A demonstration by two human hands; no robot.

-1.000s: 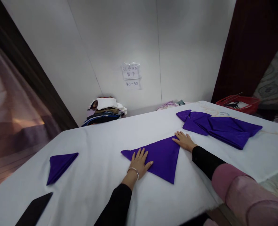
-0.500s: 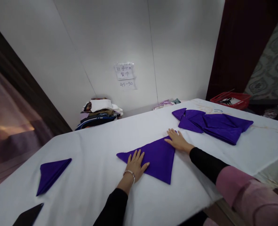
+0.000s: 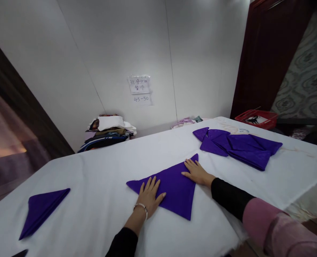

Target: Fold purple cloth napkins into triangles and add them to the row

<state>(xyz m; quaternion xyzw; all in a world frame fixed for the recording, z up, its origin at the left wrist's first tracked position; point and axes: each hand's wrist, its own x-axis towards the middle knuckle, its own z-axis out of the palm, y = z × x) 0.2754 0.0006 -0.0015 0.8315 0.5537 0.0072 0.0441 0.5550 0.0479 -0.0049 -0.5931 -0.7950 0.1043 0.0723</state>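
A purple cloth napkin [image 3: 176,191], folded into a triangle, lies flat on the white tablecloth in front of me. My left hand [image 3: 149,195] rests flat on its left part, fingers spread and pointing away from me. Near its upper right corner, my right hand [image 3: 196,172] lies flat with the fingers stretched across the cloth. Neither hand grips anything. Off to the left lies another folded purple napkin [image 3: 44,210]. Several purple napkins [image 3: 238,146] are heaped loosely at the right, beyond my right hand.
The white tablecloth [image 3: 99,200] covers a large table against a pale wall. Behind its far edge are a pile of folded clothes [image 3: 107,134] and some pink cloth [image 3: 185,122]. A red basket [image 3: 268,121] stands at the far right. A dark object [image 3: 21,253] shows at lower left.
My right hand has shifted slightly inward and down along the napkin, baring its upper right corner. The left hand stays flat on the cloth. The view has moved a little.
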